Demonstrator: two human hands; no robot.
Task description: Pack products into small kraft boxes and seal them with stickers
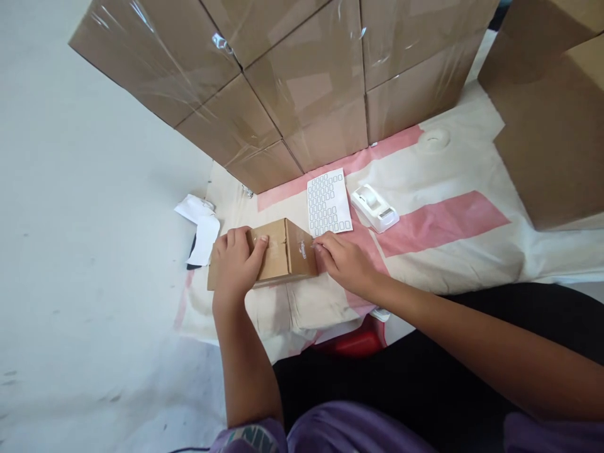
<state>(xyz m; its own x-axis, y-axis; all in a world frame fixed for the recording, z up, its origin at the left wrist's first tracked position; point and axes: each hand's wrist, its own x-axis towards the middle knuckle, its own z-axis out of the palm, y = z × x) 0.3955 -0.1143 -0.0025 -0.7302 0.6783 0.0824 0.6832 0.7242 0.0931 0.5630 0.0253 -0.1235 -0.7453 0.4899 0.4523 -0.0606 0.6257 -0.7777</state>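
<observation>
A small brown cardboard box point(278, 253) lies on the cloth-covered surface in front of me. My left hand point(237, 259) rests over its left part, thumb on the top face and fingers curled over the far edge. At the box's right end, my right hand point(342, 259) has its thumb and index finger pinched together; what they hold is too small to make out. A shiny clear patch, like tape, shows on that end face. Behind my right hand lie a sheet of labels point(326, 200) and a white tape dispenser point(375, 207).
Stacked cardboard boxes point(306, 82) wrapped in clear film stand at the back. Large cardboard point(552, 138) is at the right. A tape roll point(434, 139) sits at the back right, crumpled white paper point(204, 233) at the left. Something red point(352, 343) shows below the near edge.
</observation>
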